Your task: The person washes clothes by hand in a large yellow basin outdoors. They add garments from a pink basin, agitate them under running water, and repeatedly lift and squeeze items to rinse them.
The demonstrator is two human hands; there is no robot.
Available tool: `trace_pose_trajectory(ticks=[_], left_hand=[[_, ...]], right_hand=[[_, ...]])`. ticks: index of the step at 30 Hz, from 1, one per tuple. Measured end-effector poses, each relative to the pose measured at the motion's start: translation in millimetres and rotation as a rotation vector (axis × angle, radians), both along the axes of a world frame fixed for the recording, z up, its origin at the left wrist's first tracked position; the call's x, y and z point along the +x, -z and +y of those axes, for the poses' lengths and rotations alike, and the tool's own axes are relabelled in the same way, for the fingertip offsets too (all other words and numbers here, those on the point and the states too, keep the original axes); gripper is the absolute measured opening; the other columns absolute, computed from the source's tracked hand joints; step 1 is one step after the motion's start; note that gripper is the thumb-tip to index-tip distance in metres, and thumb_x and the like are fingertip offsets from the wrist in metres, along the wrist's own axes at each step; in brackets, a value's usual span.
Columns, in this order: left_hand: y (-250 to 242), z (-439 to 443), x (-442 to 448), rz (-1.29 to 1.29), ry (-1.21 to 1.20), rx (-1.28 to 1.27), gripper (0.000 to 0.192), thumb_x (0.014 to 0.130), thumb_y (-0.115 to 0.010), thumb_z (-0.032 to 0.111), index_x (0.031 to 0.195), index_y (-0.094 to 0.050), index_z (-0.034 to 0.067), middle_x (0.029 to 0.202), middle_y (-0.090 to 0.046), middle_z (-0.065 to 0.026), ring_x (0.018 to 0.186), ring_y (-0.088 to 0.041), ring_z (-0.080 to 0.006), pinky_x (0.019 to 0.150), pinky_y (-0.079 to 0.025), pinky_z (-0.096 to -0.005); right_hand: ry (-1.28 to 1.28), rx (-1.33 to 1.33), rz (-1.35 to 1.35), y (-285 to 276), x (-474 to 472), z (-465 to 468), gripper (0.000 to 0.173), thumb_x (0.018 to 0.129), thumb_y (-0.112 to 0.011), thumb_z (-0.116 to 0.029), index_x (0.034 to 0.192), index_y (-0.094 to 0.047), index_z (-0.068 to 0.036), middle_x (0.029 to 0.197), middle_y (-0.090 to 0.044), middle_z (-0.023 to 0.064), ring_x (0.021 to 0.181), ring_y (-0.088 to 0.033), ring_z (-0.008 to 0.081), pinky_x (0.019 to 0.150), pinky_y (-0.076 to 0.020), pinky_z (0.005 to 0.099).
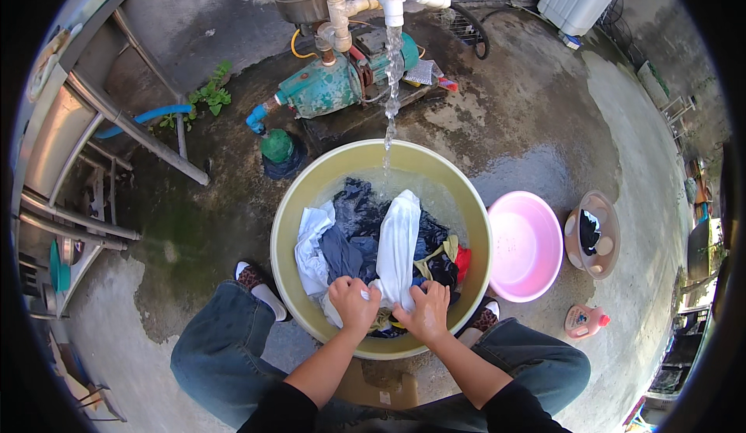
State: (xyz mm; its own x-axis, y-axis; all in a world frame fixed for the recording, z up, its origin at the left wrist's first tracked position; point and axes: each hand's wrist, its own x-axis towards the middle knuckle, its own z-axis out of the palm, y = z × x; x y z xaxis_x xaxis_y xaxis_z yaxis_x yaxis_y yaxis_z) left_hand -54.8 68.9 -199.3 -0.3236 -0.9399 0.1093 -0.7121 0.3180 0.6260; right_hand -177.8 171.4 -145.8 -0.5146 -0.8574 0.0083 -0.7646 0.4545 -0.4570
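Note:
A large yellow-green plastic tub stands between my knees, holding water and wet laundry. My left hand grips a white cloth garment at its near end. On the other side of that end, my right hand is closed on the same fabric. The garment stretches away from me over dark clothes. A pale blue-white garment lies at the tub's left, and a red cloth shows at the right. Water pours into the tub from a white tap.
Right of the tub sit a pink basin, a brownish basin with a dark cloth inside, and a pink detergent bottle. Behind is a green water pump with pipes. A metal-legged stand is at the left. The concrete floor is wet.

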Motion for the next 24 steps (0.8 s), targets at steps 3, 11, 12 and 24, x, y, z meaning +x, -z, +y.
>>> trace_pose_trajectory(ticks=[3, 11, 12, 24], left_hand=[[7, 20, 6, -0.196, 0.131, 0.031, 0.042, 0.068, -0.066, 0.027, 0.108, -0.06, 0.016, 0.139, -0.029, -0.0227, 0.13, -0.02, -0.0482, 0.098, -0.017, -0.0697], [56, -39, -48, -0.343, 0.128, 0.127, 0.085, 0.068, -0.065, 0.035, 0.143, -0.031, 0.015, 0.15, -0.007, -0.0272, 0.139, -0.002, -0.0454, 0.104, -0.005, -0.0657], [62, -50, -56, -0.351, 0.107, 0.116, 0.085, 0.069, -0.064, 0.035, 0.144, -0.03, 0.014, 0.15, -0.007, -0.0272, 0.139, -0.001, -0.0452, 0.104, -0.005, -0.0656], [146, -159, -107, -0.651, 0.225, 0.393, 0.058, 0.08, -0.055, 0.045, 0.124, -0.053, 0.008, 0.128, -0.05, -0.0219, 0.121, -0.046, -0.0377, 0.101, -0.035, -0.0466]], right_hand=[[0.014, 0.065, -0.043, 18, 6, 4, 0.054, 0.068, -0.073, -0.041, 0.101, -0.054, -0.002, 0.112, -0.045, 0.0225, 0.107, -0.044, 0.0411, 0.096, -0.0291, 0.0607], [0.087, 0.133, 0.143, 94, -36, -74, 0.078, 0.074, -0.066, -0.049, 0.14, -0.036, -0.019, 0.146, -0.02, 0.0271, 0.131, -0.026, 0.0456, 0.099, -0.0247, 0.066], [0.073, 0.163, 0.144, 101, -44, -89, 0.076, 0.075, -0.063, -0.051, 0.141, -0.035, -0.025, 0.147, -0.018, 0.0264, 0.132, -0.023, 0.0465, 0.099, -0.0242, 0.0658], [0.011, 0.539, -0.077, 156, -114, -196, 0.06, 0.08, -0.057, -0.046, 0.134, -0.044, -0.022, 0.139, -0.04, 0.0138, 0.123, -0.043, 0.0379, 0.095, -0.0343, 0.057]])
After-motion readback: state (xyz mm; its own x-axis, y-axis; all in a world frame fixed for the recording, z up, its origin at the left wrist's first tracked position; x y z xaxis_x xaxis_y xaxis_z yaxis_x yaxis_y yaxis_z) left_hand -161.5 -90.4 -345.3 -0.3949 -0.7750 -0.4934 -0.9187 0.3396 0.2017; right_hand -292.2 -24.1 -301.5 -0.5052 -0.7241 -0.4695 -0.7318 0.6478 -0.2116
